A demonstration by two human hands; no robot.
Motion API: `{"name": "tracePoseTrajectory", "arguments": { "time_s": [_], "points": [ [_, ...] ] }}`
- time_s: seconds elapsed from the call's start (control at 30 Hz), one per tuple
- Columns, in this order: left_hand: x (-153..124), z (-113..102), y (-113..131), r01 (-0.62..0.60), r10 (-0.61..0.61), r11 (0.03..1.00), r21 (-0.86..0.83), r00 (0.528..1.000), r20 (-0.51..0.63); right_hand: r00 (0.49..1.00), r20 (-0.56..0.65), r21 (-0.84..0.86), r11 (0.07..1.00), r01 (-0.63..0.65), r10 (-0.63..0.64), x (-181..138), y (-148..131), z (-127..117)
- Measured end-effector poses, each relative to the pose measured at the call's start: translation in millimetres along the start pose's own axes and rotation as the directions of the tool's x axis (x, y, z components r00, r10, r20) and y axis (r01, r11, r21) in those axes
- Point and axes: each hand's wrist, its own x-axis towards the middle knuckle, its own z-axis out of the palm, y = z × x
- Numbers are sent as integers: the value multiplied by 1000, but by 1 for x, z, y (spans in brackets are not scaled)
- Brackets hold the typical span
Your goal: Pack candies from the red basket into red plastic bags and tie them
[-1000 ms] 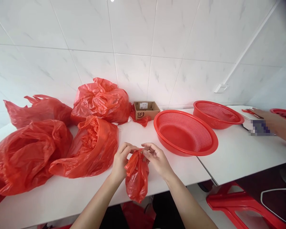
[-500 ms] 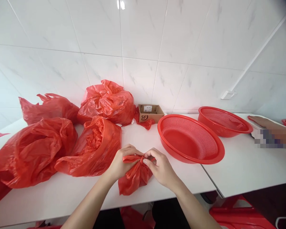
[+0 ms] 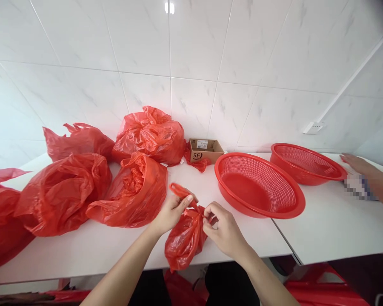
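Note:
A small red plastic bag (image 3: 184, 240), filled and gathered at its neck, is at the table's front edge between my hands. My left hand (image 3: 172, 212) is closed on a looped handle of it, thumb on top, and the loop sticks out to the upper left. With fingertips pinched, my right hand (image 3: 221, 225) grips the gathered neck on the right side. What the bag contains is hidden. Left of my left hand sits a larger, loosely open red plastic bag (image 3: 150, 191).
More red bags (image 3: 64, 195) crowd the left side of the white table (image 3: 115, 255). A small cardboard box (image 3: 207, 151) stands by the tiled wall. Two red baskets (image 3: 258, 185) are at the right. Another person's hand (image 3: 354, 163) lies at the far right. A red stool (image 3: 325, 289) is below.
My left hand has drawn the bag's loop up and to the left, away from the neck. My right hand stays pinched at the neck. The view has shifted slightly left.

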Motion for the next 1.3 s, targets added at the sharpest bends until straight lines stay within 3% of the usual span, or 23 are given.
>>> {"name": "tracePoseTrajectory", "arguments": {
  "time_s": [0.17,0.37,0.6,0.93,1.1,1.3],
  "points": [
    [-14,26,-4,104,-54,958,-267,980,190,995,-51,244,967,-72,87,5,9,8],
    [-20,31,-12,223,-208,969,-107,968,137,984,-156,199,978,-55,87,6,12,5],
    [-18,32,-14,172,-175,985,34,977,119,953,-253,268,959,-97,167,9,28,12],
    [-21,37,-19,166,-173,984,60,974,147,924,-326,312,945,-95,200,12,36,13],
    [-21,38,-15,163,-163,987,11,982,94,954,-212,377,918,-121,213,16,35,4],
    [-21,37,-14,155,-148,986,59,982,-115,981,-14,502,850,-160,194,5,34,14]
  ]
}}
